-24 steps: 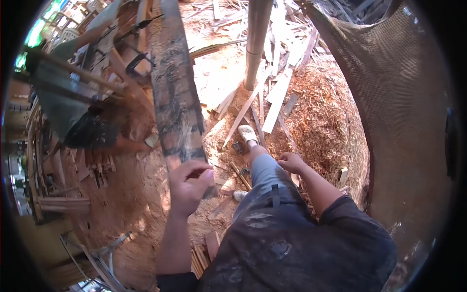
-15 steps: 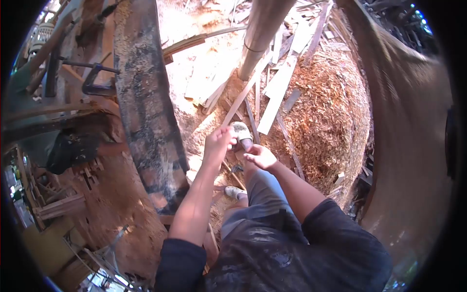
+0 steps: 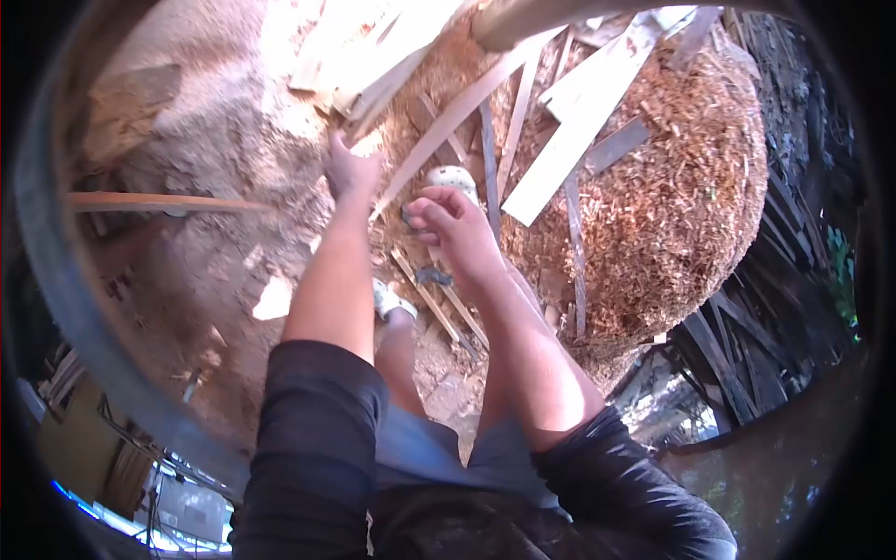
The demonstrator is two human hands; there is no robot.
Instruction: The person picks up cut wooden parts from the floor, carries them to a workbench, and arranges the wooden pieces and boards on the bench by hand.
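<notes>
My left hand (image 3: 353,173) is stretched forward beside the lower end of some pale boards (image 3: 387,91); its fingers are blurred and partly hidden, so its grip cannot be made out. My right hand (image 3: 453,226) is closed, fingers curled toward the thumb, and anything between them is too small to name. It hangs just below a white clog (image 3: 451,177) on one foot. The other white clog (image 3: 392,301) shows between my forearms. Thin wood strips (image 3: 439,303) lie on the ground by my feet.
A large heap of wood shavings (image 3: 663,196) rises at the right. A bright board (image 3: 574,131) leans across its edge. A round post (image 3: 532,21) stands at the top. A thin orange-brown strip (image 3: 168,202) juts in from the left, and a curved grey beam (image 3: 103,327) crosses the left side.
The view has turned, and the thick beam with the clamp is no longer seen at left. My hands have moved apart, the left one forward to the boards.
</notes>
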